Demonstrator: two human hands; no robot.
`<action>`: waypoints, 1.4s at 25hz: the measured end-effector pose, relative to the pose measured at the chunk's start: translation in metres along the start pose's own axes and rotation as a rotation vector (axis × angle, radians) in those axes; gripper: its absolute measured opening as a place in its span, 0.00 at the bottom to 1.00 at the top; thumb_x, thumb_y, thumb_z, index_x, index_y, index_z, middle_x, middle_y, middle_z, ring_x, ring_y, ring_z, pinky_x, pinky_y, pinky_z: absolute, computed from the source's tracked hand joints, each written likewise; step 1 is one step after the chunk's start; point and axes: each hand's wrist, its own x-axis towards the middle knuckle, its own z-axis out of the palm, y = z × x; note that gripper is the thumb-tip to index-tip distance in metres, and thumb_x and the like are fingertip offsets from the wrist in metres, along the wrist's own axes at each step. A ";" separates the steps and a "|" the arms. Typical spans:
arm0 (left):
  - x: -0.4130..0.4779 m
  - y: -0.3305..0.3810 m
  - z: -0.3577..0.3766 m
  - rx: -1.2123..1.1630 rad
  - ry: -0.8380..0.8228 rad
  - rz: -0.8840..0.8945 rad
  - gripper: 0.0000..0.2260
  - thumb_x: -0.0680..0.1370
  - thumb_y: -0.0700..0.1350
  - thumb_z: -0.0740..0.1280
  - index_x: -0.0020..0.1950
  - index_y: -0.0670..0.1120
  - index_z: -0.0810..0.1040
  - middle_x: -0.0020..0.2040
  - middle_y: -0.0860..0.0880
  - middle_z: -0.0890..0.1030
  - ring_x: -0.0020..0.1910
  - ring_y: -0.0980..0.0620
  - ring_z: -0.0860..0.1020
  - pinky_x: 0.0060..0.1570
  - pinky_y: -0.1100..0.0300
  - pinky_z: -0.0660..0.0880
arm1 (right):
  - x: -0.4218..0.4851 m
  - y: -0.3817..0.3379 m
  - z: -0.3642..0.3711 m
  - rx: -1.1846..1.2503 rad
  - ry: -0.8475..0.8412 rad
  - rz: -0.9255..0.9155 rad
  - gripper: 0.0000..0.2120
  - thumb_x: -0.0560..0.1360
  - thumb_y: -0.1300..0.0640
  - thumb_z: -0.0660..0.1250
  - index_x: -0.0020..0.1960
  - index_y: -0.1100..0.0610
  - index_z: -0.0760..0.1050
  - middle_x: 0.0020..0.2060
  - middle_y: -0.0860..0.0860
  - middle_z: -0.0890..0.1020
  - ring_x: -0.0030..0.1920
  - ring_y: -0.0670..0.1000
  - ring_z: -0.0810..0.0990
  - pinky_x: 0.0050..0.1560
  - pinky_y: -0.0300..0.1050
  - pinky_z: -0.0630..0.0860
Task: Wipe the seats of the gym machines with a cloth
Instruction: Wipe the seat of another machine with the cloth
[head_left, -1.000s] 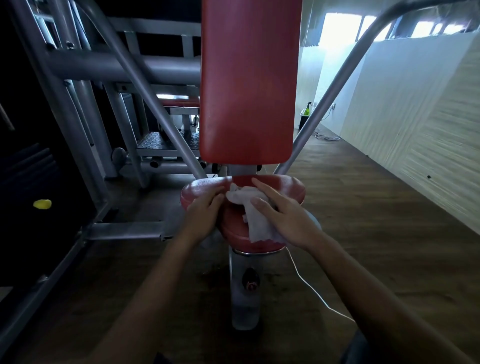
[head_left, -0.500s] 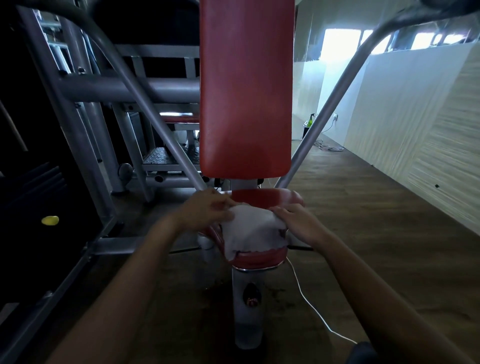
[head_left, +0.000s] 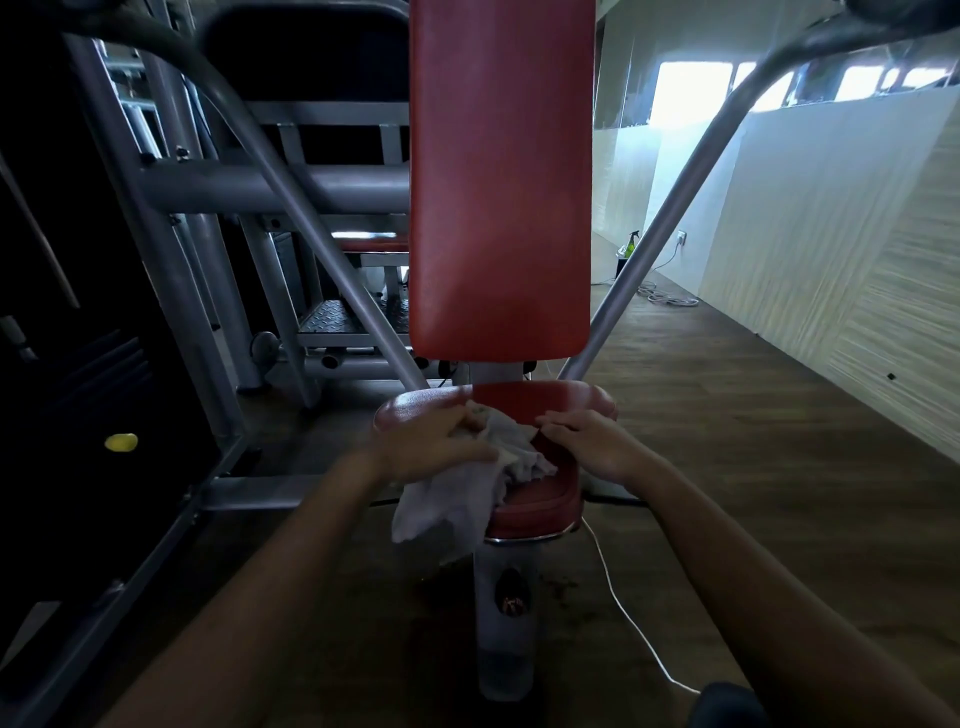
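One seat (head_left: 563, 401), one cloth (head_left: 462, 501), two hands (head_left: 431, 447) (head_left: 595, 441)

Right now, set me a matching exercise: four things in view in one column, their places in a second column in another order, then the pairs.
Things:
1. cloth
2. backrest pad
3. spray bottle
4. white cable

Places:
A. upright above the seat
B. trailing on the floor
C. far back by the wall
D. draped over the seat's left edge

Pairs: 1-D, 2-A, 3-C, 4-B
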 end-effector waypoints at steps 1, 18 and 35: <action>0.001 0.004 0.007 -0.024 0.009 0.000 0.27 0.75 0.62 0.70 0.71 0.52 0.73 0.69 0.57 0.74 0.70 0.56 0.70 0.63 0.72 0.64 | 0.001 0.003 0.004 -0.090 0.013 -0.015 0.18 0.84 0.52 0.59 0.72 0.54 0.74 0.71 0.50 0.74 0.73 0.52 0.70 0.74 0.48 0.64; -0.042 -0.060 0.115 -1.327 0.797 -0.434 0.07 0.80 0.44 0.68 0.55 0.42 0.76 0.50 0.40 0.82 0.48 0.46 0.80 0.48 0.51 0.77 | 0.007 -0.026 0.051 -0.448 0.059 -0.010 0.23 0.82 0.39 0.55 0.77 0.38 0.64 0.80 0.43 0.57 0.81 0.56 0.49 0.75 0.73 0.43; -0.037 -0.012 0.139 -1.434 0.779 -0.205 0.18 0.85 0.51 0.58 0.74 0.55 0.72 0.72 0.56 0.74 0.69 0.61 0.73 0.68 0.60 0.71 | 0.008 -0.020 0.054 -0.413 0.179 -0.073 0.22 0.79 0.40 0.59 0.72 0.39 0.71 0.76 0.43 0.67 0.77 0.48 0.62 0.76 0.63 0.54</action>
